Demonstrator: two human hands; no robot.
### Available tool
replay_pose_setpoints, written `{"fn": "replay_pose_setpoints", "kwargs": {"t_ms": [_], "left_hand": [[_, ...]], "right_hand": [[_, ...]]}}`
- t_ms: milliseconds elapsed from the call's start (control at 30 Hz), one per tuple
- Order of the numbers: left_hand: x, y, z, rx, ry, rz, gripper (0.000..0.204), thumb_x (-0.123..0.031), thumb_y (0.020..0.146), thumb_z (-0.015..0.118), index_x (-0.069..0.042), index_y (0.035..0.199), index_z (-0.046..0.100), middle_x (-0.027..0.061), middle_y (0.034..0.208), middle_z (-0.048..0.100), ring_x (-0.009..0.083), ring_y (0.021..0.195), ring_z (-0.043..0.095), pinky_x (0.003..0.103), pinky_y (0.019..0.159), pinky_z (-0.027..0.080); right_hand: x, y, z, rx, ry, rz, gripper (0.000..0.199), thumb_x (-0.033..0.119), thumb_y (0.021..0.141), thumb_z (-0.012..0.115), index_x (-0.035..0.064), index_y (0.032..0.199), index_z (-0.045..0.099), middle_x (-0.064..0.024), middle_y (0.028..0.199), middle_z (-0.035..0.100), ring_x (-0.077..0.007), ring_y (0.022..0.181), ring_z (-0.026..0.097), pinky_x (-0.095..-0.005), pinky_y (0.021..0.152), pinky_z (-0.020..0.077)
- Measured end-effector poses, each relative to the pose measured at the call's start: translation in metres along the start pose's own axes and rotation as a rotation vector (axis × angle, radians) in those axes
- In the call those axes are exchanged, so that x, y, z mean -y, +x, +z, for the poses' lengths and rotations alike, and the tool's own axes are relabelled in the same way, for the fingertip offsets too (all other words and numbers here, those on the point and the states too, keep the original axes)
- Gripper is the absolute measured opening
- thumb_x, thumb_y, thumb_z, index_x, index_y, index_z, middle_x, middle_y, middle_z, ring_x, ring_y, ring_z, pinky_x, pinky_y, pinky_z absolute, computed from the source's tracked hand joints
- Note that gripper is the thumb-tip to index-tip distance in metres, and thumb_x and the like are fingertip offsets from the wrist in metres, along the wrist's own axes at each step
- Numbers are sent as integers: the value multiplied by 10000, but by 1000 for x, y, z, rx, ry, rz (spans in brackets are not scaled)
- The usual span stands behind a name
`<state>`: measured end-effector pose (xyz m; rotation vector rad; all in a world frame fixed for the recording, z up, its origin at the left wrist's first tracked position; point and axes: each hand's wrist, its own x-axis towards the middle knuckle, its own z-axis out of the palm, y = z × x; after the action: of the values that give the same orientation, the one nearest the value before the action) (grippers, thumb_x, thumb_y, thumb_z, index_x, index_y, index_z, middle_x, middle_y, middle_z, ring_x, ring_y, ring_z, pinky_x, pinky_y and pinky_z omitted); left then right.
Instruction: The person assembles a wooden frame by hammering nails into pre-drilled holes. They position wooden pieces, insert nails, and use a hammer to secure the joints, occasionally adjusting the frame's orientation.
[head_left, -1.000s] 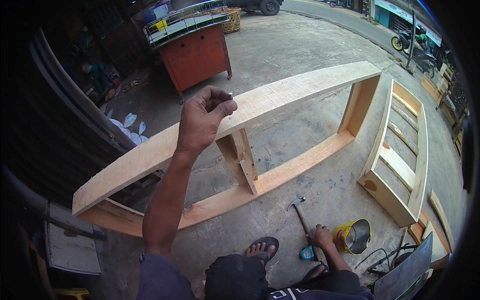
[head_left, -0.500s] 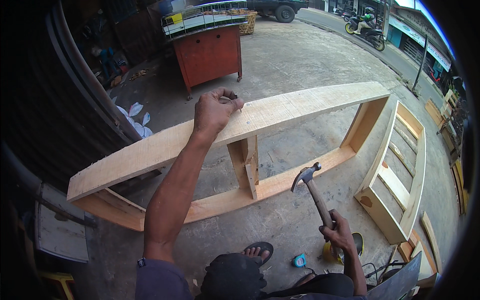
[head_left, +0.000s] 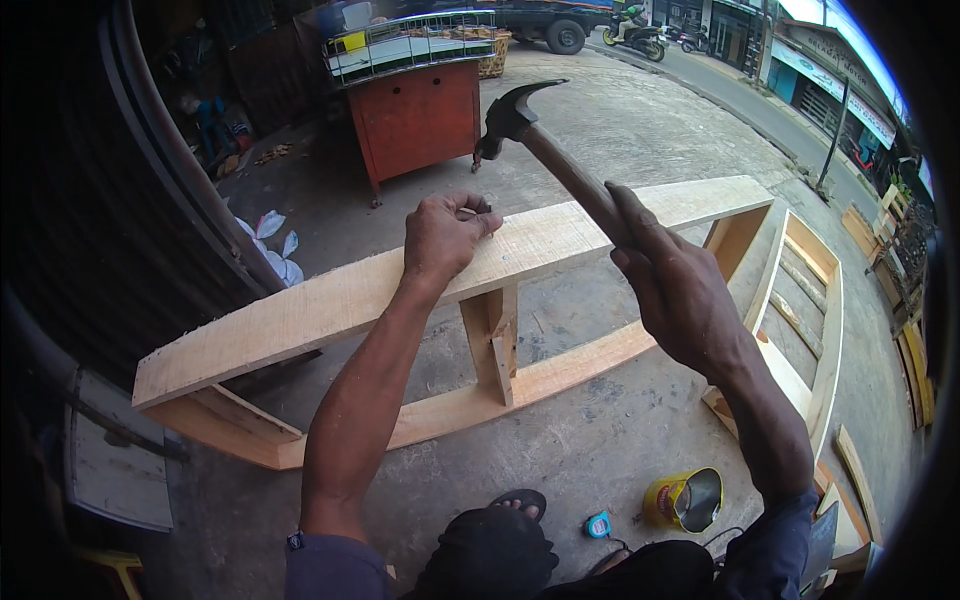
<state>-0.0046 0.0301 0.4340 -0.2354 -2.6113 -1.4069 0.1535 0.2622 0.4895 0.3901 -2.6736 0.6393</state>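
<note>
L hand rests on top plank of the wooden frame, fingers pinched shut on a small nail w/ its tip at the plank. R hand fully closed round hammer handle, head raised above & behind the plank.

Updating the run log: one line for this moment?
left hand: pinches nail on top board | right hand: hammer raised | frame: on floor
</note>
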Motion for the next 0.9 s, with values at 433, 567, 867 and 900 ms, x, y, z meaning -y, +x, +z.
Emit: {"fn": "replay_pose_setpoints", "kwargs": {"t_ms": [433, 567, 867, 900], "left_hand": [[-5, -7, -7, 88, -37, 8, 364, -72, 889, 715, 7, 1242, 670, 154, 1144, 754, 183, 1044, 699, 312, 947, 516], [5, -4, -8, -123, -285, 45, 596, 87, 893, 465, 29, 1479, 375, 237, 1453, 565, 281, 1366, 536, 353, 1148, 400], [10, -4, -3, -299, -243, -54, 602, 131, 864, 382, 12, 1448, 295, 278, 1442, 510, 336, 1407, 484, 415, 1207, 343], [10, -5, -3, -280, -235, -78, 606, 130, 866, 384, 9, 1452, 291, 276, 1435, 514, 333, 1401, 488, 416, 1206, 343]], "right_hand": [[14, 26, -21, -139, 72, 116, 407, 202, 1089, 495, 58, 1469, 493, -189, 819, 721, -233, 569, 645, -483, 594, 488], [14, 29, -16, -527, 496, -47, 392, 245, 1122, 412, 125, 1491, 352, -92, 733, 615, -165, 498, 608, -278, 390, 475], [7, 25, -27, -521, 461, 19, 514, 405, 1105, 483, 81, 1499, 423, 57, 677, 465, -37, 466, 435, -234, 397, 373], [9, 24, -29, -598, 561, 108, 529, 417, 1104, 483, 88, 1511, 406, 60, 673, 459, -23, 468, 429, -222, 393, 373]]}}
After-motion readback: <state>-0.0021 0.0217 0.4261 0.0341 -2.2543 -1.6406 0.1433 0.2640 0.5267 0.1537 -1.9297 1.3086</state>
